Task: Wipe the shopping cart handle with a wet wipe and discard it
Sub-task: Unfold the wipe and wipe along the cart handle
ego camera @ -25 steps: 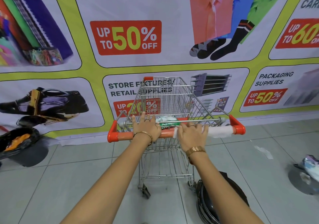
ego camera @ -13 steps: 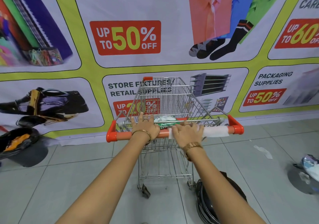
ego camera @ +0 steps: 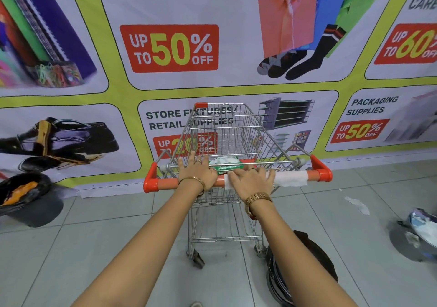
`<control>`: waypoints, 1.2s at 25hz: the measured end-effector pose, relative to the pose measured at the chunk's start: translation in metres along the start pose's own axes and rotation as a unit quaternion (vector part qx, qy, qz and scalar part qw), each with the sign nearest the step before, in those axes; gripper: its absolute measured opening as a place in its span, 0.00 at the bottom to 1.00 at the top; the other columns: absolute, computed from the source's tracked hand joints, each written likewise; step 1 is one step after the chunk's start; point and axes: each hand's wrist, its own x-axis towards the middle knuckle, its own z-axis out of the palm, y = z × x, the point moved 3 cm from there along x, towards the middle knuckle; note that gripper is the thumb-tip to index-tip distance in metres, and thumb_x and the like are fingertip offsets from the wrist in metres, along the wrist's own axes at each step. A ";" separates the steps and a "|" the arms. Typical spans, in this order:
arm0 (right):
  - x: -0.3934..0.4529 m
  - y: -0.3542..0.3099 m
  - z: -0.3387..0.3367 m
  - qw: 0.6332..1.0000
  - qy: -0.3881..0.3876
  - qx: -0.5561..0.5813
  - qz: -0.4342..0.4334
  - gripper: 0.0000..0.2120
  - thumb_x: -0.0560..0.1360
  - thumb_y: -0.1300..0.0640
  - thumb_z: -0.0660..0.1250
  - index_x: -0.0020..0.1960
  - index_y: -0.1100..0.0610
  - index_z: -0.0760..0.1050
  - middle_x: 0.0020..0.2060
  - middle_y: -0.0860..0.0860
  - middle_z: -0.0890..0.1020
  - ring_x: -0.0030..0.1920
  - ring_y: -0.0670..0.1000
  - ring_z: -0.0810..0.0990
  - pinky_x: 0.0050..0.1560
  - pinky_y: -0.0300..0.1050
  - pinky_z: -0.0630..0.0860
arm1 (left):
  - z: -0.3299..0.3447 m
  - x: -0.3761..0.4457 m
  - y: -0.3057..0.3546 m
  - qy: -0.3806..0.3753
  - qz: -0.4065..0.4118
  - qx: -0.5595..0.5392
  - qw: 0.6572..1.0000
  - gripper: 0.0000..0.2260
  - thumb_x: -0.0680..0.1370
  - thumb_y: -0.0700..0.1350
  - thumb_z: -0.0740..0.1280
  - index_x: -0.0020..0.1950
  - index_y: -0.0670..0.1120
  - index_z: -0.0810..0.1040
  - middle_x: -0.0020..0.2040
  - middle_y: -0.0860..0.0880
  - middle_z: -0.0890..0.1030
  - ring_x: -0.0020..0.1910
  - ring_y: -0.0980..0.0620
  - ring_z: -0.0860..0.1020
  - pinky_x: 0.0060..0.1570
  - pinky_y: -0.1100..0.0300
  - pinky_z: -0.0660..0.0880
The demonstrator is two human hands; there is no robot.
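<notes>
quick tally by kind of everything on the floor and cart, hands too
shopping cart: 1
wet wipe: 1
wipe pack: 1
white floor scrap: 1
bins: 3
hands: 2
total: 9

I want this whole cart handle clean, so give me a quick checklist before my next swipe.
1. Wet wipe draped over the cart handle: ok.
2. Right hand pressing flat on the wet wipe: ok.
3. Left hand resting on the cart handle: ok.
4. Cart handle's left end wiped: cannot tell.
5. Lined bin standing nearby for discarding: ok.
</notes>
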 end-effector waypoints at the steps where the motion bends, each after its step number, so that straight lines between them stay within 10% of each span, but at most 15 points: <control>1: 0.000 -0.002 0.000 1.000 -0.006 0.005 -0.005 0.20 0.75 0.43 0.48 0.56 0.44 0.76 0.63 0.50 0.75 0.66 0.57 0.65 0.69 0.62 0.47 | 0.000 0.000 -0.002 0.001 0.000 0.001 1.000 0.27 0.77 0.52 0.48 0.76 0.47 0.50 0.78 0.47 0.56 0.77 0.48 0.44 0.74 0.41 0.41; 13: 0.005 0.002 -0.002 0.999 -0.019 0.013 0.035 0.24 0.72 0.35 0.51 0.58 0.44 0.76 0.62 0.52 0.77 0.67 0.57 0.65 0.70 0.59 0.47 | -0.001 -0.004 0.001 0.019 0.011 0.016 1.000 0.27 0.78 0.52 0.47 0.76 0.46 0.51 0.78 0.47 0.54 0.77 0.48 0.45 0.74 0.42 0.41; 18: 0.004 0.037 -0.015 0.997 0.048 0.050 0.015 0.18 0.76 0.48 0.52 0.46 0.51 0.81 0.43 0.52 0.79 0.56 0.55 0.73 0.64 0.53 0.58 | -0.003 -0.004 -0.005 0.029 0.013 -0.003 0.999 0.27 0.78 0.52 0.48 0.76 0.45 0.51 0.78 0.47 0.53 0.77 0.48 0.46 0.74 0.43 0.43; 23: 0.011 0.067 -0.021 0.992 0.084 0.011 0.096 0.19 0.76 0.50 0.52 0.51 0.52 0.80 0.54 0.56 0.80 0.61 0.57 0.69 0.70 0.55 0.54 | -0.002 -0.007 0.002 0.026 0.014 0.010 1.000 0.27 0.78 0.52 0.47 0.76 0.44 0.51 0.78 0.47 0.53 0.77 0.48 0.46 0.75 0.43 0.43; 30: -0.008 0.012 0.011 0.988 0.113 0.026 -0.103 0.17 0.79 0.49 0.50 0.54 0.51 0.76 0.52 0.51 0.80 0.55 0.56 0.73 0.58 0.50 0.60 | -0.001 -0.007 -0.003 0.044 0.016 0.007 0.999 0.26 0.79 0.52 0.47 0.76 0.44 0.52 0.78 0.47 0.55 0.77 0.48 0.47 0.74 0.43 0.43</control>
